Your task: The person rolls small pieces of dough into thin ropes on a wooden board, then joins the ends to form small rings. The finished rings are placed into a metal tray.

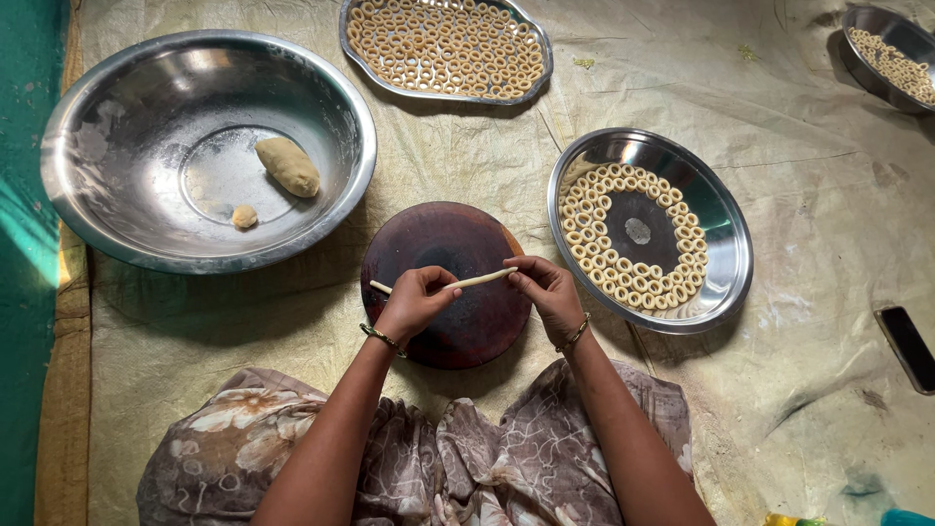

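- I am looking down at my two hands, which are holding a thin rope of dough (474,281) above a round dark wooden board (443,248).
- My left hand (417,300) is pinching the rope near its left end; its grip is narrow, fingers curled around the dough, and a short tip is sticking out past the knuckles.
- My right hand (547,290) is pinching the rope's right end between thumb and fingertips, so that grip is also narrow and closed on the dough.
- The rope is running between the two hands, tilting slightly up toward the right.
- A large steel bowl (117,117) is sitting to the upper left, holding a dough lump (288,166) and a small dough ball (244,216).
- A round steel plate (729,234) is lying just right of the board, with small dough rings (588,219) lining its inside.
- A steel tray (542,58) full of rings is lying beyond the board, and another steel dish (857,29) is showing at the upper right corner.
- A dark phone (908,348) is lying on the floor cloth (799,409) at the right edge.
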